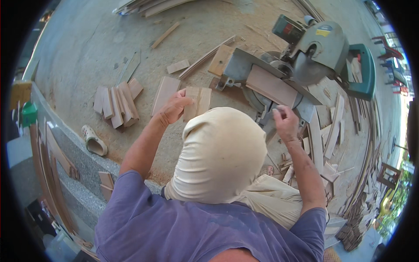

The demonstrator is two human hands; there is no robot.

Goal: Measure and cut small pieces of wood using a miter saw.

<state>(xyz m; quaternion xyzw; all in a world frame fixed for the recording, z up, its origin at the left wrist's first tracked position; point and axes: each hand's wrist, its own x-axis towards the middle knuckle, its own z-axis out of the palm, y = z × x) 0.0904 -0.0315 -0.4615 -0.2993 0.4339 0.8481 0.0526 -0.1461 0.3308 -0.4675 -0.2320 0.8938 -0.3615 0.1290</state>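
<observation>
My left hand point(173, 108) is closed on the edge of a short wooden board point(201, 98), held to the left of the saw. Another plank piece point(166, 94) lies just beyond that hand. On the right, my right hand point(286, 123) has its fingers curled near the front of the miter saw point(321, 48); whatever they may hold is hidden. A wider wooden board point(271, 86) rests on the saw's table against the metal fence, and the blade guard sits at its far side. A cream cloth-covered head hides part of the floor between my arms.
Stacked short boards point(117, 102) lie on the floor at left, near a pale clog point(94, 140). Long strips and offcuts point(334, 126) are heaped right of the saw. A wood block point(221, 60) stands at the saw's left end. Stone steps point(83, 174) run along the left.
</observation>
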